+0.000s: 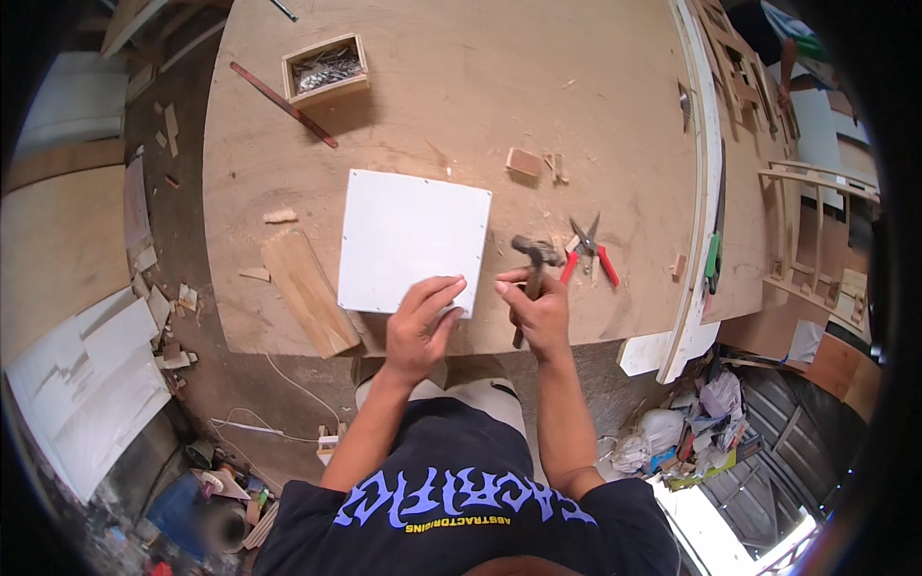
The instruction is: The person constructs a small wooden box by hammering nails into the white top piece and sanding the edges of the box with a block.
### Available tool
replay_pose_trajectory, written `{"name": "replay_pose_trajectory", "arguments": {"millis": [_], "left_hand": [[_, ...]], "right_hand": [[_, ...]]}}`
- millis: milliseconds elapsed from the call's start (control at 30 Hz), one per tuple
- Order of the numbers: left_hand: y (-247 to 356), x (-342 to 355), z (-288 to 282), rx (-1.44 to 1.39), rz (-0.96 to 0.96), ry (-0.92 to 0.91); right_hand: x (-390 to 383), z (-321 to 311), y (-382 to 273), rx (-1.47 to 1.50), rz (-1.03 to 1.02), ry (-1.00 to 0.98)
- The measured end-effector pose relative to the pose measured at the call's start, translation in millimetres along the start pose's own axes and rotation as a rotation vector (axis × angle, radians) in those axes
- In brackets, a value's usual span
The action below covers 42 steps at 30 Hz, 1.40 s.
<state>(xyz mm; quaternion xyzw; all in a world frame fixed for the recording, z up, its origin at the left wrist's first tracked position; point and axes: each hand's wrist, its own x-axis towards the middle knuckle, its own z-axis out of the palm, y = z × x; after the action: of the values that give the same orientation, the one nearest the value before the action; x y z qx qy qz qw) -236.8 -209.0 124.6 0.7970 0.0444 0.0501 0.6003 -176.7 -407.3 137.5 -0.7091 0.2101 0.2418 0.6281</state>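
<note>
White panel at frame centre; hammer held beside it

The white panel (415, 240) rests on the wooden surface (432, 125) at the centre of the frame, square in front of the person. Small dark dots, apparently nail heads, sit along its edges.

The left hand (423, 331) lies over the panel's lower right corner. Its grip stands apart, thumb clear of the fingers, in a posture judged to steady that corner.

The right hand (538, 312) has its grip clamped on the handle of the hammer (536, 252), head up, just right of the panel. Thumb and forefinger tips point left; whether they pinch anything small cannot be told.

Red-handled snips (589, 252) lie open at centre right, presumably left within easy reach. An open box (326, 72) of small metal pieces stands at upper left, its walls likely keeping them from scattering. A plank (309, 293) lies left of the panel, apart from it.
</note>
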Motion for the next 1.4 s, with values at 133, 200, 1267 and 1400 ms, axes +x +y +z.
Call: {"name": "replay_pose_trajectory", "arguments": {"millis": [133, 200, 1267, 1400], "left_hand": [[10, -22, 37, -0.008, -0.017, 0.077], [10, -18, 43, 0.047, 0.061, 0.093], [-51, 128, 51, 0.300, 0.276, 0.370], [-52, 128, 52, 0.287, 0.255, 0.378]], "right_hand": [[-24, -4, -1, -0.169, -0.083, -0.050], [-30, -6, 2, -0.216, -0.120, -0.049], [-6, -9, 19, 0.313, 0.119, -0.106], [-9, -9, 18, 0.272, 0.088, -0.112]]}}
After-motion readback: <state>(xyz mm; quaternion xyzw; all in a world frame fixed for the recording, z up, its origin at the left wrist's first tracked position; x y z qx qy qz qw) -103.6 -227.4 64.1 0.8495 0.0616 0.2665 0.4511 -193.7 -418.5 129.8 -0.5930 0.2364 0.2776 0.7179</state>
